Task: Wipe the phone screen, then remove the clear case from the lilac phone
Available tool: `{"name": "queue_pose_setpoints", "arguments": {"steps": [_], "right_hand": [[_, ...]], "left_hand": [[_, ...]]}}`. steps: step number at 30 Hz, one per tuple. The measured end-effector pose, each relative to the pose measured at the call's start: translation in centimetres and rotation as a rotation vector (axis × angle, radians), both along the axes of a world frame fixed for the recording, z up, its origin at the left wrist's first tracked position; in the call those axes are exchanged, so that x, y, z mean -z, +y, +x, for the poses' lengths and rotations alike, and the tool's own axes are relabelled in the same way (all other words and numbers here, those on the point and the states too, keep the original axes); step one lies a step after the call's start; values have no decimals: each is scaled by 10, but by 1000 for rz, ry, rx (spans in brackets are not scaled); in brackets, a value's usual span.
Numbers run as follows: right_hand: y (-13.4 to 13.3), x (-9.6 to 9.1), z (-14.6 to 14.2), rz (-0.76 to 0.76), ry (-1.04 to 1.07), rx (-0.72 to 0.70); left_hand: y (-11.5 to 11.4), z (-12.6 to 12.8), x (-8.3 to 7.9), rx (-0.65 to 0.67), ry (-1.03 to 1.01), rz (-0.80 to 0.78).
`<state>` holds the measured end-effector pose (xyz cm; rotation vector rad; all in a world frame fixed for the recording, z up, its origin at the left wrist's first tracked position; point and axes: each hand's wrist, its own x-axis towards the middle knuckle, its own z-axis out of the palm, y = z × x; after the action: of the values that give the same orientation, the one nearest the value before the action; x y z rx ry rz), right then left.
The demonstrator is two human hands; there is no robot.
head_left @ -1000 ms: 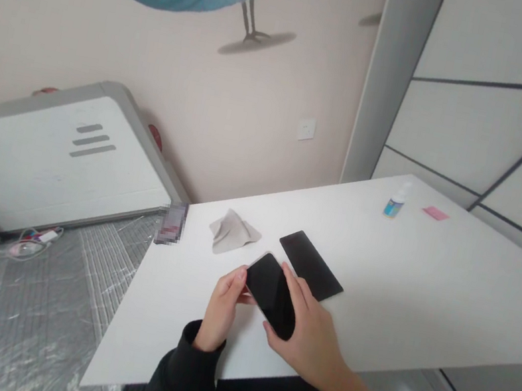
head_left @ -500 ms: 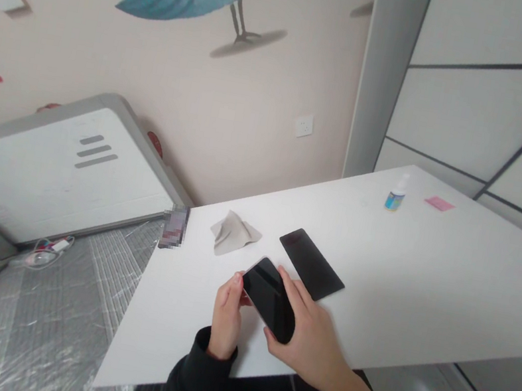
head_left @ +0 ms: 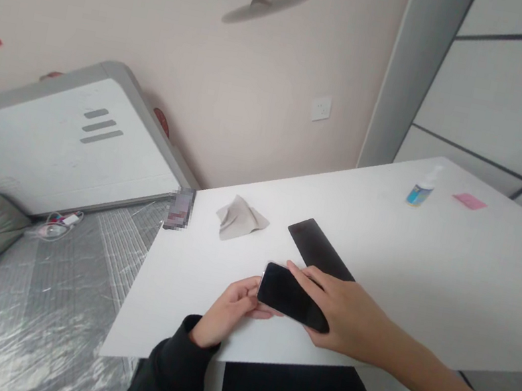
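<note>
A smartphone with a dark, black screen is held low over the white table, face up and lying nearly crosswise. My right hand grips its right end, thumb and fingers along opposite edges. At the left end, my left hand has its fingers under the phone and its thumb by the lower edge. Just behind my right hand lies a flat black rectangular panel, its near end covered by that hand. A crumpled grey cloth sits farther back to the left.
On the white table, a small spray bottle with a blue label and a pink slip stand at the far right. A blurred-out item lies at the left back corner. A bed with plastic-covered mattress adjoins the left side.
The phone has turned from a diagonal to a flatter, crosswise angle and shifted right. My left hand has slid from its side edge to beneath its left end. The camera view has tilted down.
</note>
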<state>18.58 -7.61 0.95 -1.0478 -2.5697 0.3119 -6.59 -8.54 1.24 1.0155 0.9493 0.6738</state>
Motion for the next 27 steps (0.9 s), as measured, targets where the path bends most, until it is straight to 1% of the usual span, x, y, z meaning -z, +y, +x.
{"name": "queue_pose_setpoints", "arguments": {"steps": [4,9,16,21,27], "right_hand": [[1,-2,0,-8,-21,-28],[-1,-1,1,-20,-51,-27],[3,-3,-1,-70,-50,-27],[3,-9,-1,-86,-83,-16],[4,-16,-1,-94,-99,-19]], "left_hand": [[-1,-1,2,65,-6,29],[-3,1,5,21,-12,28],[-4,1,14,24,-62,62],[-4,-1,16,39,-83,61],[-4,-2,18,20,-73,59]]}}
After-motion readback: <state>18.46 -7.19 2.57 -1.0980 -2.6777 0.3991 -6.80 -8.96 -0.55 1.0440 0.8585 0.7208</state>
